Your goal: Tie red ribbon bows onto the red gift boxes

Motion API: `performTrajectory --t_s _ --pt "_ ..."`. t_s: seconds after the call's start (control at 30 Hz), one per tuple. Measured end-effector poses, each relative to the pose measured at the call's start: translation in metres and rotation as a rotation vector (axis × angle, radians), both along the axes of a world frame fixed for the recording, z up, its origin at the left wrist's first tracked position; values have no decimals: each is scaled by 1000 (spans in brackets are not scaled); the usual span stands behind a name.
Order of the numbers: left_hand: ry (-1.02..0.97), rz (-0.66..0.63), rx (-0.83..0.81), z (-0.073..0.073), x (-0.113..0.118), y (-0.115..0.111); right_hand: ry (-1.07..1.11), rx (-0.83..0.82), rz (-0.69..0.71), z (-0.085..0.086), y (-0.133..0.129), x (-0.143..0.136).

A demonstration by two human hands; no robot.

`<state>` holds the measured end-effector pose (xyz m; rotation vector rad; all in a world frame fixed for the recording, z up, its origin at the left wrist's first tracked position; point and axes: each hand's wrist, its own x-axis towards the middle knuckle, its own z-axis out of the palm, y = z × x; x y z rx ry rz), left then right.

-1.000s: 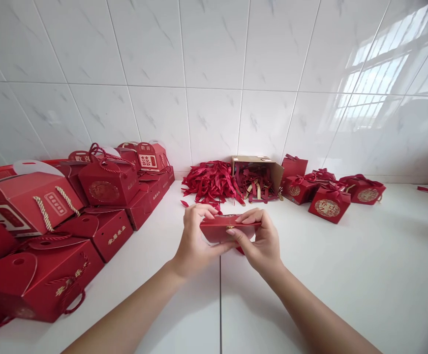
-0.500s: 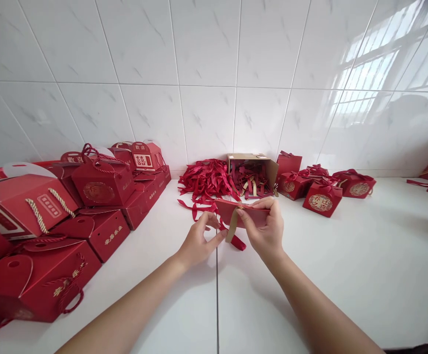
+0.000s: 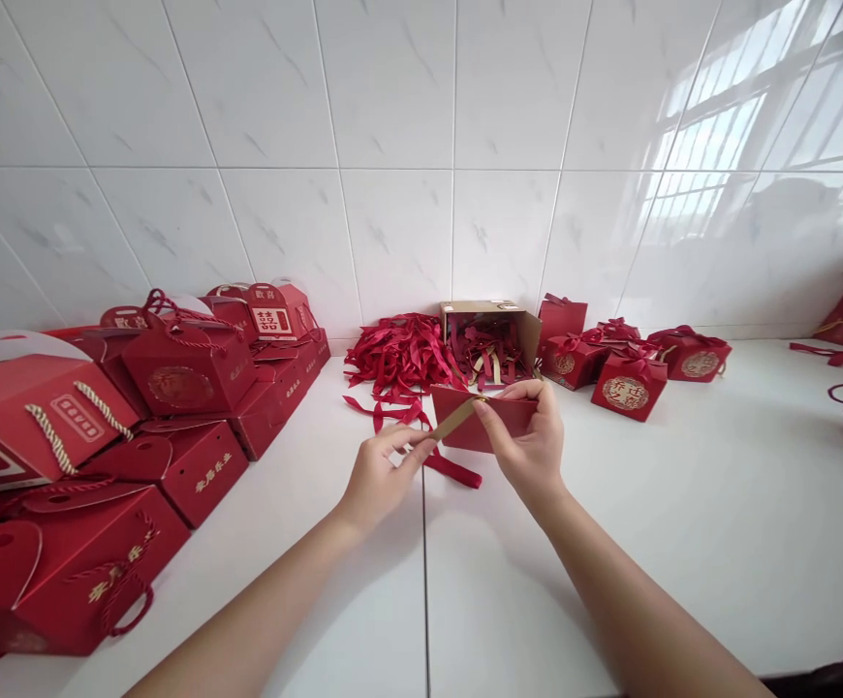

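Between thumb and fingers, my left hand [image 3: 387,477] pinches the lower end of a gold ribbon [image 3: 454,421], which stretches up to the top edge of a flat red card piece [image 3: 465,435]. My right hand [image 3: 533,441] grips that red piece at its right side, the thumb pressed near the ribbon's upper end. A red ribbon [image 3: 454,471] hangs or lies just below the piece; where it begins is hidden behind my left fingers.
Red gift boxes [image 3: 196,465] are stacked at the left. A pile of red ribbons [image 3: 401,354] and an open cardboard box [image 3: 530,334] of ribbons stand by the tiled wall. Small red boxes [image 3: 629,386] with bows sit right of them.
My left hand has taken hold of the gold ribbon, which hung down before and now slants taut to the left. The red piece shows more of its face. The view has shifted slightly.
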<state>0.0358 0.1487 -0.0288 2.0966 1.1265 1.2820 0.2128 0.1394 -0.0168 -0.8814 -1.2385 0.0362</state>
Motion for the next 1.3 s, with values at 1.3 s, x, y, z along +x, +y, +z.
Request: performTrajectory --t_s 1.3 --pt "-139 -246 -1 35 -18 -16 -461 164 174 -4 -15 -17"
